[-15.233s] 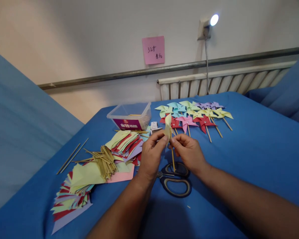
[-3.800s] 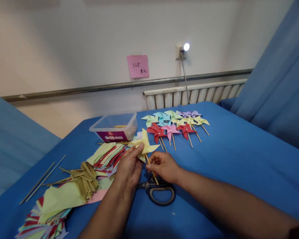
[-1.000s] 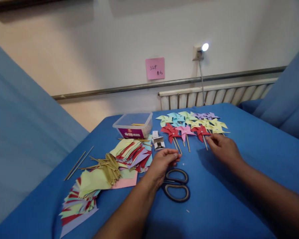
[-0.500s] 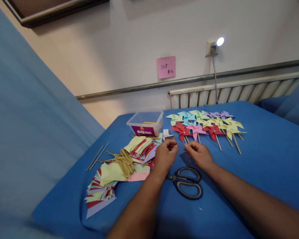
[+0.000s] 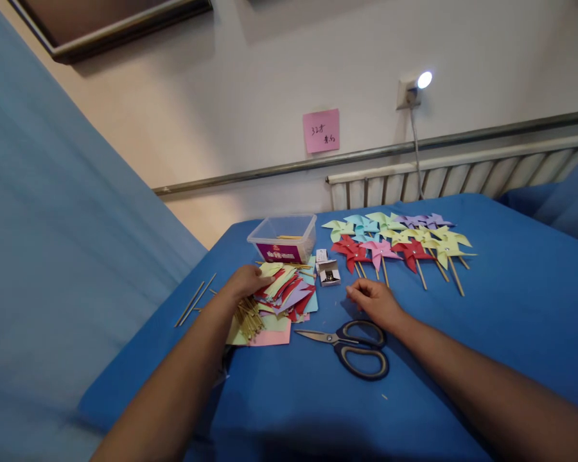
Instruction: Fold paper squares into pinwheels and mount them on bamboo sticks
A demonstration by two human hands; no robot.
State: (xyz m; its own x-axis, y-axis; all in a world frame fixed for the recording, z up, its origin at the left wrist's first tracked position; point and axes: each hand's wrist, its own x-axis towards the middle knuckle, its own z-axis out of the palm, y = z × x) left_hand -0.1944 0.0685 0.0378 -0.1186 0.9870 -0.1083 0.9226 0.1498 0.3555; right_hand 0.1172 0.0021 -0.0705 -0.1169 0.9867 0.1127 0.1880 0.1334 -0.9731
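Note:
My left hand (image 5: 248,282) has come to the left edge of a fanned stack of cut coloured paper pieces (image 5: 289,292); its fingertips press on the sheets and are partly hidden. My right hand (image 5: 373,301) hovers over the blue cloth with thumb and fingers drawn together; whatever may be between them is too small to make out. Between my forearms lie scissors (image 5: 361,350) with dark handles, blades pointing left. A bundle of thin wooden sticks (image 5: 249,319) rests on paper beneath my left wrist. A small open box (image 5: 329,274) with dark metallic bits stands left of my right hand.
Finished paper pinwheels (image 5: 383,255) on sticks lie in rows at the back right. A clear plastic tub (image 5: 283,239) with sticks stands at the back. Two loose sticks (image 5: 192,304) lie left. Behind are a radiator (image 5: 395,188) and a wall rail (image 5: 279,169).
My left hand has gone left from beside my right hand to the paper stack. The small open box and scissor blades are uncovered; my left arm hides the lower-left paper fan. My right hand shifted slightly.

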